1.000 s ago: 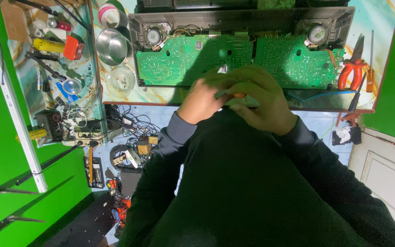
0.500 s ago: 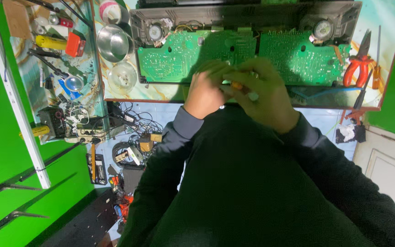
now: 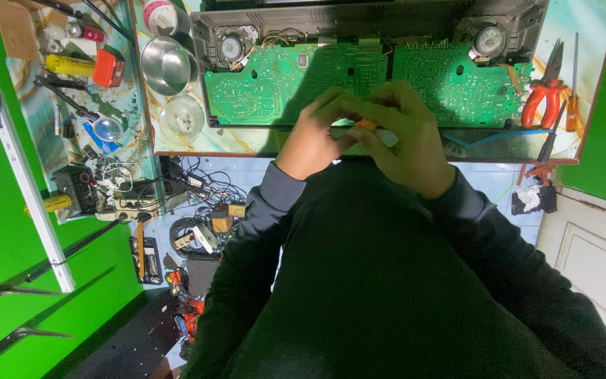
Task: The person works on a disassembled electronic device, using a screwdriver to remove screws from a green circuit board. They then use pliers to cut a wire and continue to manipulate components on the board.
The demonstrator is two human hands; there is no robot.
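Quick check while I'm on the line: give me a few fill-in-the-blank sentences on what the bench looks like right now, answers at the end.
1. Both hands, left hand and right hand, meet over the ______ circuit boards.
2. The pliers at the right end of the bench have ______ handles.
3. A round speaker sits at each upper ______ of the opened case.
4. The steel bowl lies to the ______ of the case.

Answers: green; orange-red; corner; left

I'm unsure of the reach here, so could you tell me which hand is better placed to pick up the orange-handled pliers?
Probably the right hand: the pliers lie on its side, beside the open device.
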